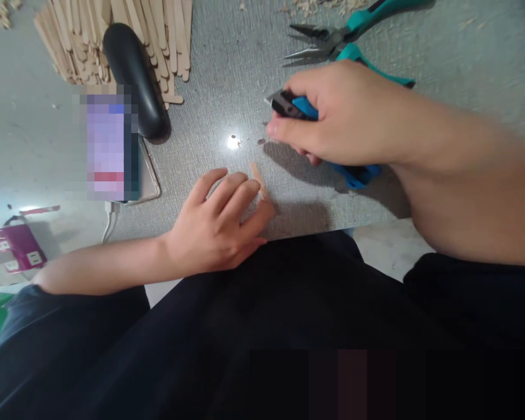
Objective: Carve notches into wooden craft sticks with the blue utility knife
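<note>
My left hand [223,219] rests near the table's front edge, fingers curled. Between its thumb and fingertips is a short piece of wooden craft stick [256,175], partly covered by the fingers. Up and to the right, my right hand [328,114] grips a blue and black utility knife [304,108]. Its short metal tip points left, clear of the stick. Most of the knife's body is hidden in the palm, and a blue part [356,176] shows below the hand. Small dark specks [261,142] lie on the table between the hands.
Teal-handled long-nose pliers [339,41] lie jaws apart beyond my right hand. Many wooden craft sticks [175,41] are piled at the back left, with a black oval case [135,81] over some. A phone [105,146] with a cable [109,219] and a purple power socket [20,248] are left.
</note>
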Motion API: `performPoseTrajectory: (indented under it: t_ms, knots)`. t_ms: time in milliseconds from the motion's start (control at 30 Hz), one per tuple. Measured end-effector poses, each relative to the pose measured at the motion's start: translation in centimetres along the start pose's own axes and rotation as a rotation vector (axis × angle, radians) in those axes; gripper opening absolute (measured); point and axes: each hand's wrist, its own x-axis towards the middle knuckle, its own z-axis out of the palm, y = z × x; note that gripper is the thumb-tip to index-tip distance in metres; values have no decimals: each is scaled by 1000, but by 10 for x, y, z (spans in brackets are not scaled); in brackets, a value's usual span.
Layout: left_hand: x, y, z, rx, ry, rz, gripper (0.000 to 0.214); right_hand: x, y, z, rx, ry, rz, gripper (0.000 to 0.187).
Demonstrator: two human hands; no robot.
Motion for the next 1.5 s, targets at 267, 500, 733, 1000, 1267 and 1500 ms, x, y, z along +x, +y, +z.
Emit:
performPoseTrajectory:
  t_ms: [267, 500, 733, 1000, 1267, 1500]
  knots:
    - [-4, 7, 5, 3, -294, -49, 110, -18, 7, -2, 104, -155, -27, 40]
    - [-11, 10, 21, -10, -217, -140, 122, -32, 5, 9, -373, -417, 28, 39]
    - [-13, 11, 29, -65, -201, -140, 123, -27, -10, 13, -480, -449, 59, 35]
    - [-13, 11, 32, -124, -177, -154, 111, -26, -11, 14, -514, -455, 86, 37]
    - [-10, 10, 33, -163, -191, -157, 112, -26, -14, 14, -524, -447, 104, 35]
    - [-8, 13, 27, -111, -202, -152, 114, -25, -10, 15, -483, -435, 97, 30]
